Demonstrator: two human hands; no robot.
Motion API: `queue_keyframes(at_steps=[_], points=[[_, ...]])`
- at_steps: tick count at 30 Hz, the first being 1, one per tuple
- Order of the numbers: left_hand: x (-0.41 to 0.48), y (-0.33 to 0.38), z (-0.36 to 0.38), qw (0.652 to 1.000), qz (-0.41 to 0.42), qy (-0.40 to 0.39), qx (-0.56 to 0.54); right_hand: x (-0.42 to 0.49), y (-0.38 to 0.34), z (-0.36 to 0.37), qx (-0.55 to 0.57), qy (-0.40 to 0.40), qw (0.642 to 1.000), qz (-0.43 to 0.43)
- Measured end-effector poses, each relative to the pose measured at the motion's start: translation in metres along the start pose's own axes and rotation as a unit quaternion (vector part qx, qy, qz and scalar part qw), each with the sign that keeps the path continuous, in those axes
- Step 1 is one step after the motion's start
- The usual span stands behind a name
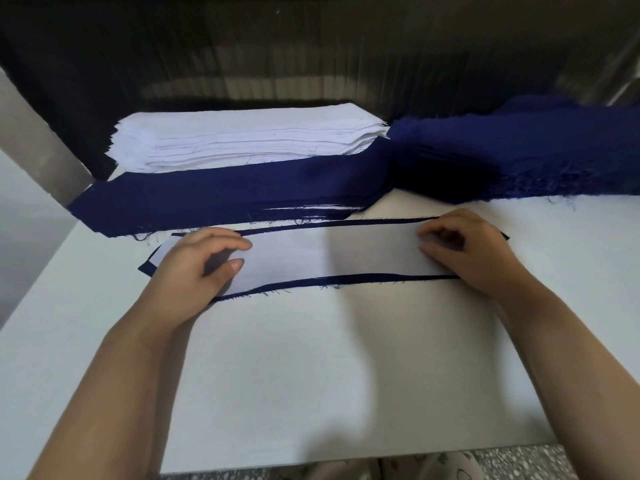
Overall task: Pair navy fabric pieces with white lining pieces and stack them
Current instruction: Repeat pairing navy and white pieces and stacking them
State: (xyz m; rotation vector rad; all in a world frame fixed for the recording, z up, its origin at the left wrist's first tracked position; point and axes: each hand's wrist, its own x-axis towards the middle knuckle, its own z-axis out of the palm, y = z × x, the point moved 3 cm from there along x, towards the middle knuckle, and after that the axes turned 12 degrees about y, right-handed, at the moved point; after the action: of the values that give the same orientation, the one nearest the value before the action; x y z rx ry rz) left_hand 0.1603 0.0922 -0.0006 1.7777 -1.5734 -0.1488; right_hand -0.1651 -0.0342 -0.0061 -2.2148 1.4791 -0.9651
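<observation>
A long white lining strip (322,254) lies flat on top of a slightly larger navy fabric strip (346,279), so that only thin dark borders show along its far and near edges and at the left corner. The navy edges are frayed, with loose threads sticking out. The pair sits in the middle of the white counter (311,368), running left to right.

The left hand (197,265) rests on the left end of the pair, its fingers (239,244) curled loosely and pressing down on the white lining, gripping nothing. The right hand (471,251) rests on the right end, fingers bent with the tips on the lining's edge; whether they pinch the cloth cannot be told.

Just behind the pair lies a flat stack of navy fabric strips (221,195), also frayed along the near edge. Behind that stands a tall stack of white lining pieces (242,140). To the right, a rumpled heap of navy fabric (519,150) touches both stacks.
</observation>
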Motion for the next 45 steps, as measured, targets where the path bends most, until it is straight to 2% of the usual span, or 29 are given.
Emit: queue_keyframes(at_steps=[4,7,11,13,17,20,25,29,32,37,45], points=[[0.002,0.000,0.002,0.999,-0.008,0.050,0.005,0.001,0.000,-0.003,0.011,0.062,0.998,0.015],[0.010,-0.002,-0.001,0.993,-0.010,0.111,0.031,0.011,-0.015,-0.001,0.041,0.100,0.994,-0.018],[0.040,-0.012,-0.012,0.979,-0.033,0.190,0.071,0.048,-0.041,0.014,0.059,0.077,0.992,-0.078],[0.062,-0.019,-0.016,0.974,-0.054,0.205,0.083,0.074,-0.050,0.026,0.055,0.052,0.995,-0.066],[0.105,-0.031,-0.012,0.968,-0.100,0.208,0.097,0.119,-0.064,0.053,0.050,0.039,0.997,-0.039],[0.131,-0.040,-0.006,0.969,-0.087,0.186,0.135,0.150,-0.066,0.074,0.029,0.016,0.999,-0.013],[0.160,-0.054,-0.002,0.963,-0.119,0.146,0.192,0.183,-0.060,0.098,-0.148,-0.016,0.987,-0.065],[0.174,-0.067,0.006,0.948,-0.183,0.066,0.253,0.189,-0.059,0.107,-0.203,-0.025,0.976,-0.076],[0.178,-0.071,0.009,0.947,-0.179,0.042,0.265,0.187,-0.061,0.106,-0.222,-0.019,0.971,-0.089],[0.176,-0.072,0.006,0.948,-0.132,0.081,0.278,0.184,-0.065,0.100,-0.241,0.009,0.963,-0.119],[0.170,-0.064,-0.012,0.936,-0.052,0.206,0.282,0.183,-0.075,0.086,-0.188,0.130,0.967,-0.109]])
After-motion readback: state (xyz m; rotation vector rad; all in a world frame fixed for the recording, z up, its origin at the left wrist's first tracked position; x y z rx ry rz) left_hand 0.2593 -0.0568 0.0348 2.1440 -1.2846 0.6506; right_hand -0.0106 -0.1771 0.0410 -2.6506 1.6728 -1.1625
